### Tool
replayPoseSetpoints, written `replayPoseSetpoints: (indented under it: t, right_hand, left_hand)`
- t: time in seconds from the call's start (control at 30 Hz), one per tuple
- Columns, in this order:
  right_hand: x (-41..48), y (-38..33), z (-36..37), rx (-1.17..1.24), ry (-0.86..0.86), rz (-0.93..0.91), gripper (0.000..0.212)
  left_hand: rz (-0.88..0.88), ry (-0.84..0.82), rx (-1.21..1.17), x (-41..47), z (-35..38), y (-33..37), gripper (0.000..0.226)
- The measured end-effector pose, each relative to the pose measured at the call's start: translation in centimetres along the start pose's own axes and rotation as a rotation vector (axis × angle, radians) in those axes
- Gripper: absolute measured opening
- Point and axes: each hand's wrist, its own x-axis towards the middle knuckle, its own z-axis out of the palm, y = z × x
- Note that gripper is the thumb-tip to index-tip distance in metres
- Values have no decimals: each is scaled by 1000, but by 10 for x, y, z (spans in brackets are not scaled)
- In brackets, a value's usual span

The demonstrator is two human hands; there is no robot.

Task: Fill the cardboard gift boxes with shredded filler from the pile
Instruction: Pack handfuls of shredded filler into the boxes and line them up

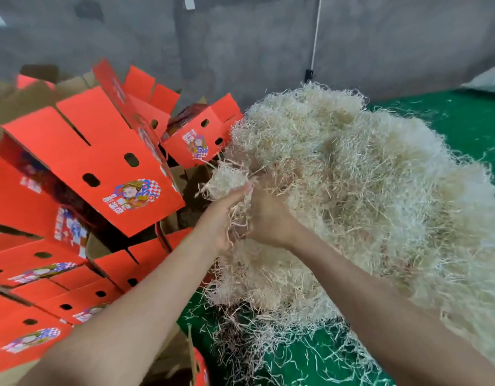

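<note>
A big pile of pale shredded filler [366, 196] covers the right half of the view. Both my hands reach into its left edge. My left hand [224, 218] grips a loose clump of filler [229, 179] that sticks out above its fingers. My right hand [268, 215] is pushed into the pile right beside it, its fingers buried in the strands. Red cardboard gift boxes [101, 162] with oval holes and printed pictures lie heaped at the left, tilted at many angles.
The pile lies on a green floor [463, 123], with stray strands scattered near my arms. A grey wall [240, 37] stands behind, with a white cable [316, 37] running down it. Brown box insides show between the red boxes.
</note>
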Motion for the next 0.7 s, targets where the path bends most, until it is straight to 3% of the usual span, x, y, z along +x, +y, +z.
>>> replayPoseSetpoints:
  t: [0.07,0.13,0.2,0.33,0.4,0.47,0.5,0.57,0.63,0.7]
  right_hand:
    - [-3,-2,-15,160,-59,48,91]
    - [-5,2,-43,178,21,31,101]
    - [-9,16,-70,13,-12,44,111]
    - [-20,54,-65,-502,-367,260,132]
    - [-24,60,-38,-410,-347,322,118]
    - [-25,59,-23,-83,-172,389,82]
    - [-23,56,-26,80,-84,420,60]
    - [-18,47,-43,378,78,452,22]
    - [-12,32,-62,598,209,478,8]
    - [-7,12,-73,703,249,434,23]
  left_hand:
    - [-11,173,34,5,-11,-5,10]
    - [-49,222,-13,9,-28,-7,25]
    - [-60,201,-66,8,-40,-5,46]
    - [-73,250,-100,10,-51,-1,69]
    - [-85,177,-142,10,-50,-3,56]
    - [-101,115,-121,5,-43,-3,34]
    - [-96,92,-58,4,-40,-4,33]
    - [-8,146,137,9,-37,-5,54]
    - [107,220,212,12,-33,-3,78]
    - [195,255,98,11,-31,0,81]
